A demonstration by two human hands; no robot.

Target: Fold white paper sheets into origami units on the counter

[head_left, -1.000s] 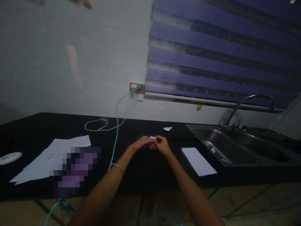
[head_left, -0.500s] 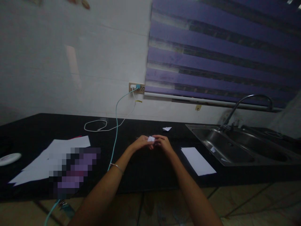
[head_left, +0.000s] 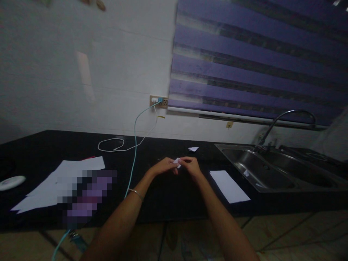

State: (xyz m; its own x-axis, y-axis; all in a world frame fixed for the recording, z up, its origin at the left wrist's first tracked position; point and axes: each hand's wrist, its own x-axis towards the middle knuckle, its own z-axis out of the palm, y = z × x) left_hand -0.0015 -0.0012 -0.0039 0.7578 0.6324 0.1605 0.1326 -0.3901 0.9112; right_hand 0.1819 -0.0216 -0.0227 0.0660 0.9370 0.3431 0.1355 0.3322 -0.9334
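Both my hands meet over the black counter (head_left: 168, 195), pinching a small folded piece of white paper (head_left: 177, 161) between their fingertips. My left hand (head_left: 164, 166) grips it from the left, with a thin bracelet on that wrist. From the right my right hand (head_left: 191, 166) holds the same paper, fingers curled. Most of the paper is hidden by my fingers.
A second small folded paper (head_left: 193, 148) lies farther back. A white sheet (head_left: 229, 186) lies right of my hands, beside the steel sink (head_left: 261, 170) with its tap. Several white sheets (head_left: 54, 181) lie at left. A teal cable (head_left: 134, 145) and white cable run from the wall socket (head_left: 159, 102).
My fingers have shifted slightly on the small paper, which shows at a different angle. The hands stay in the same spot above the counter.
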